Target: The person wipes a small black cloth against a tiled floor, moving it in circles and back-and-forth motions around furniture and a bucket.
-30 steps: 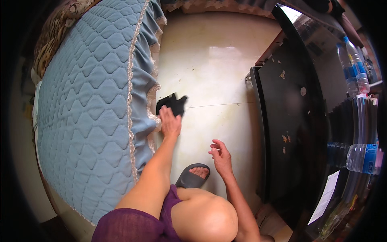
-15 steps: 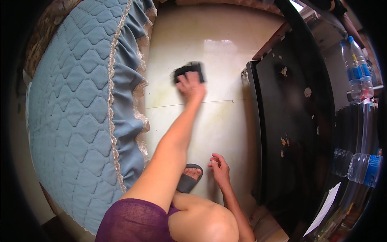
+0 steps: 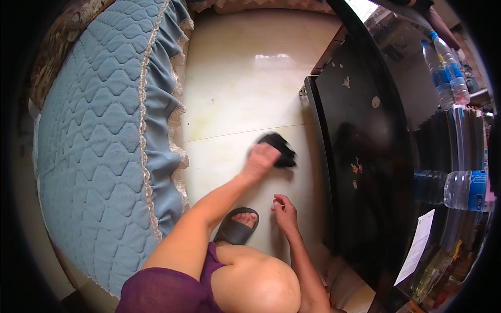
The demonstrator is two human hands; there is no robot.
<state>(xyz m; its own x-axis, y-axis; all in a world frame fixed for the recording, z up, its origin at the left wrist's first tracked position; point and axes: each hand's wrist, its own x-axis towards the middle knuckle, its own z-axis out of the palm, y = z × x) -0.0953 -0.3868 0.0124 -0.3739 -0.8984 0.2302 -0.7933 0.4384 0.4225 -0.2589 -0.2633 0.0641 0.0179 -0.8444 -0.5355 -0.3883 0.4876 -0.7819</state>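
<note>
My left hand [image 3: 261, 160], blurred by motion, presses a crumpled black cloth [image 3: 279, 149] against the pale tiled floor [image 3: 229, 68]. The fingers bend over the cloth's near side, and their tips are hard to make out. Lower down, my right hand [image 3: 284, 213] hovers over the floor by the dark cabinet. Its fingers are loosely curled and slightly apart, with nothing visible in them. A foot in a grey slipper [image 3: 236, 229] stands between my two arms, beside my bent knee [image 3: 261, 284].
To the left is a bed with a light blue quilted cover [image 3: 94, 135] and a lace-edged ruffle [image 3: 162, 141] hanging to the floor. A black cabinet [image 3: 360, 141] runs along the right. Past it are plastic bottles [image 3: 451, 73], stacked books [image 3: 462, 133] and a white paper [image 3: 416, 248].
My left hand has drawn the black cloth nearer and to the right across the floor. My right hand has hardly moved. The view has shifted slightly.
</note>
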